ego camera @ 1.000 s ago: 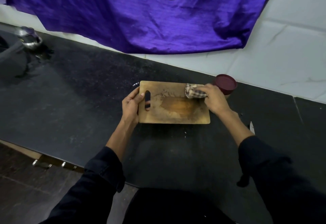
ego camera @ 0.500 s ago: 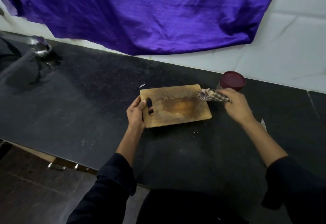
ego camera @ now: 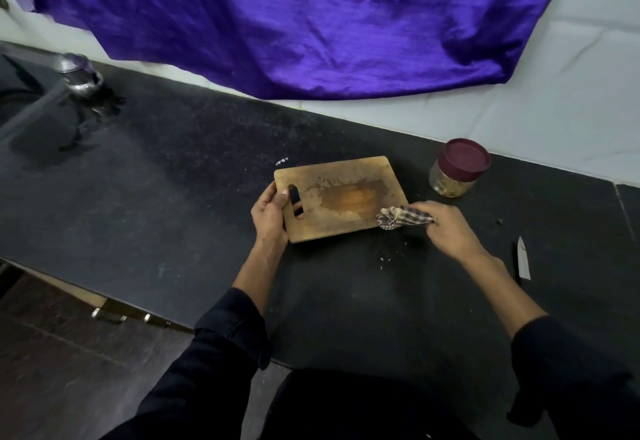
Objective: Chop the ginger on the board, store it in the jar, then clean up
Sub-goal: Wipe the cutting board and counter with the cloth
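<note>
Wooden and stained dark at its middle, the board [ego camera: 341,197] lies flat on the black counter [ego camera: 173,180]. At the board's handle end, the left hand [ego camera: 272,212] grips the edge, thumb on top beside the slot. At the board's opposite near corner, the right hand [ego camera: 446,228] is closed around a bunched checked cloth [ego camera: 403,218] touching that corner. Beyond that end stands the jar [ego camera: 457,169], maroon lid on. Past the right hand from the board lies a knife [ego camera: 523,259].

Purple cloth [ego camera: 294,24] on wall — steel pot [ego camera: 79,74] far left.
</note>
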Demonstrator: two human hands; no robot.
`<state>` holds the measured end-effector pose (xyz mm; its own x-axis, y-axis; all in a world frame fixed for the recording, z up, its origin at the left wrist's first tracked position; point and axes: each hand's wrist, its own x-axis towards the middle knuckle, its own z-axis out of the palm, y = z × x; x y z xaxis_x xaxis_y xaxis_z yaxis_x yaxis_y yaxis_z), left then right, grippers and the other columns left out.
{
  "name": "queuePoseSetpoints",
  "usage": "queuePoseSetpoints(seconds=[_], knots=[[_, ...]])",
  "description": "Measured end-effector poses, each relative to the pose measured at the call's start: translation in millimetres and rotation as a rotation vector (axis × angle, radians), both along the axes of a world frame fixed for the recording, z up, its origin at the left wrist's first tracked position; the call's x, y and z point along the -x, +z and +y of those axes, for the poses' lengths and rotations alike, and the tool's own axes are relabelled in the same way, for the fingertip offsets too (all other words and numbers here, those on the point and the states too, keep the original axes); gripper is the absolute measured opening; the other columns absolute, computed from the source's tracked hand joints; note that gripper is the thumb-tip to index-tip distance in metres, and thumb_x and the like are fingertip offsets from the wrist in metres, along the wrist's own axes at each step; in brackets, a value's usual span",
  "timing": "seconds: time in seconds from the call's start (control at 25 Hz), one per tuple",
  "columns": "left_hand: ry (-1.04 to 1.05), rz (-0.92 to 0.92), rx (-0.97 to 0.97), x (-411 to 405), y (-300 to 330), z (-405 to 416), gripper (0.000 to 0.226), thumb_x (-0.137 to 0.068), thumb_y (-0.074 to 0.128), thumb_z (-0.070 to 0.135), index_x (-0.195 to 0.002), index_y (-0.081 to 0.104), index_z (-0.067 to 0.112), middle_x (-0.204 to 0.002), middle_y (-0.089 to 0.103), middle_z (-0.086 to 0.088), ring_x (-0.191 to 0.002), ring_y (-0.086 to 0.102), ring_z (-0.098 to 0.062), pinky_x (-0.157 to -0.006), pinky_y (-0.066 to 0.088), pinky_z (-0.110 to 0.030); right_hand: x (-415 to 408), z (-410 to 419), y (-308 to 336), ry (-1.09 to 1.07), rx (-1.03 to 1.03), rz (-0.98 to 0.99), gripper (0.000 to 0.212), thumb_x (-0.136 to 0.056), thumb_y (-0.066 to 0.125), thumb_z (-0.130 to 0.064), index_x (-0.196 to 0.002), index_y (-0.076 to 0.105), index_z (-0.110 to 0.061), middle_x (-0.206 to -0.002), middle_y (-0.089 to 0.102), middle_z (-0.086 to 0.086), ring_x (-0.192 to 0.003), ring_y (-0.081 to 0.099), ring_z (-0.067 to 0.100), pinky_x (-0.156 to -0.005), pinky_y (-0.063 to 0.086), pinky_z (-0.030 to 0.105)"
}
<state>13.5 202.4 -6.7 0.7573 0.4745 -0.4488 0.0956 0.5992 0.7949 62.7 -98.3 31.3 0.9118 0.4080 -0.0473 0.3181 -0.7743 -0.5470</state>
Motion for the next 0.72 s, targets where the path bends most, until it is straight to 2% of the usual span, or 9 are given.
queuePoseSetpoints(seconds=[0.16,0.32,0.48,0.64,0.72], knots=[[0.056,0.003,0.045,-6,-3,-5,0.030,-0.097,0.048,0.005,-0.125,0.058,0.012,-0.099,0.072,-0.007,-0.075,0.071,-0.024,-0.056,0.056,-0.035,-1,-9,-1,-0.087,-0.062,0.013,0.050,-0.086,0.049,0.016,-0.121,0.070,-0.013,-0.111,0.068,0.007,-0.103,0.061,0.023,-0.087,0.043,0.033],[0.138,0.016,0.091,-19,-1,-1,0.025,-0.099,0.044,0.004,-0.114,0.061,0.016,-0.100,0.071,-0.006,-0.074,0.072,-0.023,-0.054,0.056,-0.034,-3,-14,-9,-0.127,-0.104,0.063,0.044,-0.088,0.055,0.012,-0.120,0.070,-0.016,-0.110,0.069,0.002,-0.104,0.062,0.018,-0.085,0.040,0.025],[0.187,0.053,0.079,-31,-12,3,0.025,-0.098,0.046,0.006,-0.117,0.062,0.014,-0.106,0.070,-0.007,-0.087,0.070,-0.028,-0.059,0.058,-0.036,-4,-15,-9,-0.189,-0.090,0.055,0.048,-0.085,0.051,0.016,-0.120,0.070,-0.012,-0.114,0.069,0.005,-0.108,0.061,0.019,-0.088,0.037,0.022],[0.270,0.108,0.033,-40,-22,2,0.028,-0.096,0.050,0.005,-0.123,0.058,0.007,-0.107,0.070,-0.011,-0.086,0.071,-0.027,-0.063,0.060,-0.039,-28,5,-5,-0.150,-0.010,0.010,0.053,-0.083,0.046,0.017,-0.121,0.069,-0.011,-0.114,0.068,0.011,-0.108,0.061,0.027,-0.089,0.044,0.033],[0.282,0.167,-0.018,-42,-27,3,0.029,-0.094,0.050,0.002,-0.122,0.056,0.006,-0.105,0.069,-0.010,-0.085,0.072,-0.025,-0.061,0.060,-0.037,-51,19,-3,-0.112,0.059,-0.034,0.054,-0.082,0.044,0.017,-0.121,0.069,-0.011,-0.112,0.067,0.016,-0.104,0.061,0.032,-0.088,0.046,0.039]])
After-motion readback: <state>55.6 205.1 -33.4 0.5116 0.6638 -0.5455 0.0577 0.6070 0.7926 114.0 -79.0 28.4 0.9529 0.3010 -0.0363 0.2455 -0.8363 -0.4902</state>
